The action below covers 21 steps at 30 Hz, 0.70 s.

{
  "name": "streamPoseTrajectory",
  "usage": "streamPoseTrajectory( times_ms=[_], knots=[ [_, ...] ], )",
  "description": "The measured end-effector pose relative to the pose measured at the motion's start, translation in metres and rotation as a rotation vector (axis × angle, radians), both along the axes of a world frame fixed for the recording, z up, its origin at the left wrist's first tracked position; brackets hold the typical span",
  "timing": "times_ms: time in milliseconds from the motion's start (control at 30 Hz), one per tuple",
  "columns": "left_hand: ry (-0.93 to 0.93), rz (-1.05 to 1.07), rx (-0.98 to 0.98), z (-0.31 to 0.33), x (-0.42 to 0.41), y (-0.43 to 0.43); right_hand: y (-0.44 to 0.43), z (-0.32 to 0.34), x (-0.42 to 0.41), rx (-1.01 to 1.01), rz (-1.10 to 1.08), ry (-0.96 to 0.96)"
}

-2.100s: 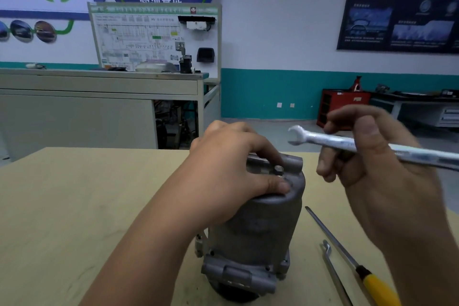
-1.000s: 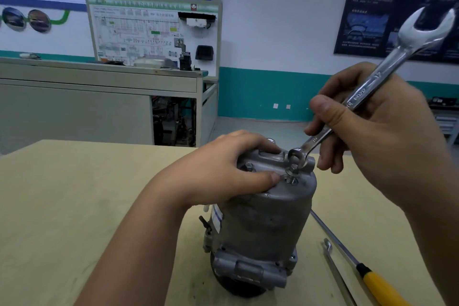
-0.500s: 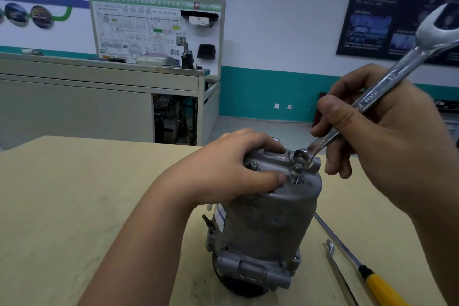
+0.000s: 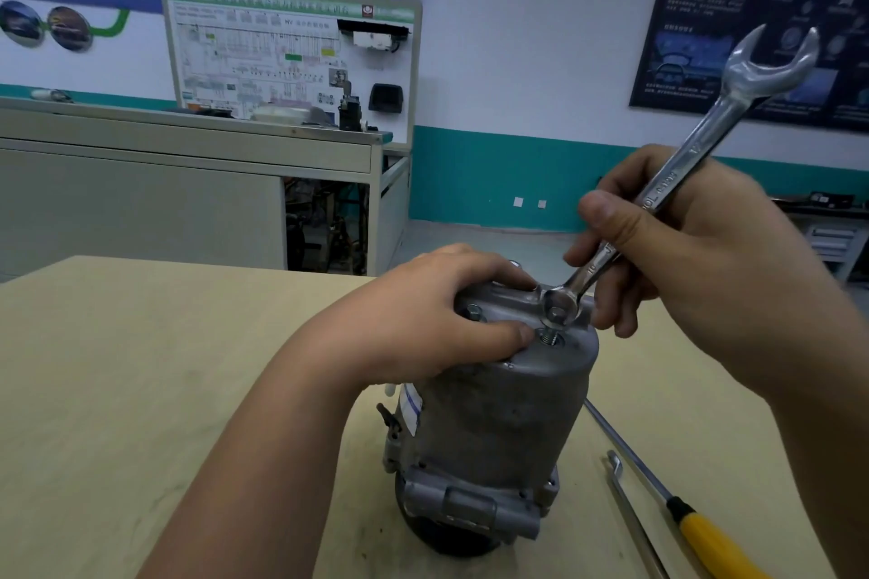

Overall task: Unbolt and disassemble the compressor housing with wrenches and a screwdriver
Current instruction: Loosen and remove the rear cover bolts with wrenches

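Observation:
A grey metal compressor housing stands upright on the wooden table. My left hand grips its top, thumb lying next to a raised bolt. My right hand holds a silver combination wrench by its shaft. The wrench's ring end sits over the bolt head and its open jaw points up to the right. A second bolt shows on the top by my left fingers.
On the table right of the housing lie a screwdriver with a yellow handle and a thin second wrench. Behind the table stand a grey workbench with a wiring display board and a teal-striped wall.
The wrench went from level and clear of the housing to tilted upright, ring end set on the bolt. In the last half second it barely moved. My left hand kept its grip.

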State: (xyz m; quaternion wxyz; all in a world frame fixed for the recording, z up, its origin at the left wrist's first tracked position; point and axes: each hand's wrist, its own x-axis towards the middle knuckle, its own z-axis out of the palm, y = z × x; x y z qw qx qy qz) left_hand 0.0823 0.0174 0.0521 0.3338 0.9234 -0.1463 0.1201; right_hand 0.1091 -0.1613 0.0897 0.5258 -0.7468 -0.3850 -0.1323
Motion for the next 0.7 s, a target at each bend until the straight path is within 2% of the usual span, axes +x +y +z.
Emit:
streamPoseTrajectory(
  times_ms=[233, 433, 700],
  knots=[
    [0.004, -0.002, -0.005, 0.0, 0.0, -0.001, -0.004, 0.002, 0.002, 0.063, 0.038, 0.106],
    [0.004, 0.006, -0.003, -0.001, 0.0, -0.001, 0.001, 0.002, 0.011, -0.027, -0.018, 0.065],
    [0.007, 0.002, -0.025, -0.002, 0.0, -0.001, 0.01, 0.005, 0.006, -0.089, 0.066, 0.005]
  ],
)
